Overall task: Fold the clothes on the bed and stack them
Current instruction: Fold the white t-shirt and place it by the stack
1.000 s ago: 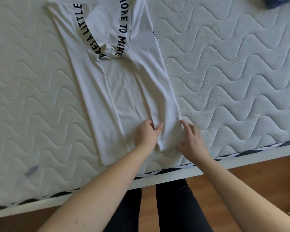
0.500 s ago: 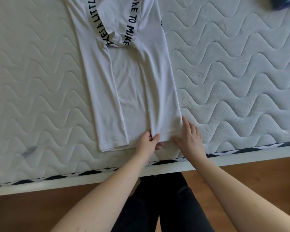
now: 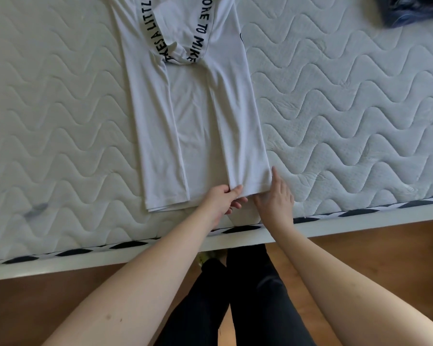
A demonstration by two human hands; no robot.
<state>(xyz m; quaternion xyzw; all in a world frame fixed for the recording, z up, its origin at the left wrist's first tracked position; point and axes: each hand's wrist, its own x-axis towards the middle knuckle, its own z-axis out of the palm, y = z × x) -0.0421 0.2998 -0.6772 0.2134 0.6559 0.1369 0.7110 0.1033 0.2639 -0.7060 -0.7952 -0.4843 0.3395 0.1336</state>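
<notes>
A white t-shirt with black lettering on its sleeves lies on the quilted white mattress. Both sides are folded in, so it forms a long strip running away from me. My left hand pinches the bottom hem near the inner edge of the right flap. Beside it, my right hand holds the hem's right corner, with one finger along the shirt's right edge and the others tucked under the cloth. The shirt's top is cut off by the frame.
A dark blue garment lies at the mattress's far right corner. The mattress edge with black-and-white trim runs just below my hands. Below it are the wooden floor and my legs in black trousers.
Both hands slid from lying on the shirt's lower part down to its bottom hem and took hold of it. The view shifted, so the shirt now sits further right in frame.
</notes>
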